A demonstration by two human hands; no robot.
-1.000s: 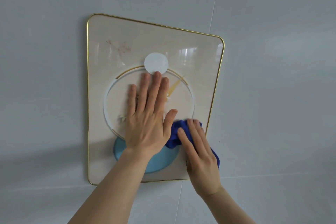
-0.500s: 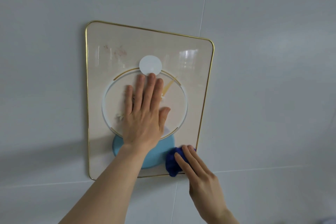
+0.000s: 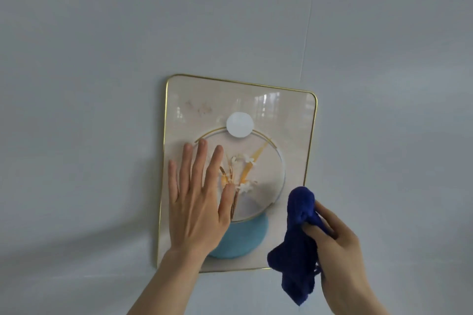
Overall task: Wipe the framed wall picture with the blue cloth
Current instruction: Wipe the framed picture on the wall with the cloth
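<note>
Framed picture [image 3: 294, 120] hung on grey wall [image 3: 89, 84], gold rim, slightly tilted. Left hand [image 3: 197, 210] flat on lower-left glass, fingers [image 3: 199, 161] spread apart. Right hand [image 3: 337, 245] at lower-right corner, fingers clamped on bunched blue cloth [image 3: 298, 245]; cloth overlaps frame's right edge, tail hanging below frame.

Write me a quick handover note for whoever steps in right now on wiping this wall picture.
Left hand: open, palm flat over the left side of the framed picture, apparently steadying it.
Right hand: gripping the bunched blue cloth at the picture's lower right corner; whether it touches the glass is unclear.
Done: cannot tell how much has been wiped.
Left: faint brownish smudges remain in the upper left area; wipe there, then the patch under the left hand and along the gold frame edge.
</note>
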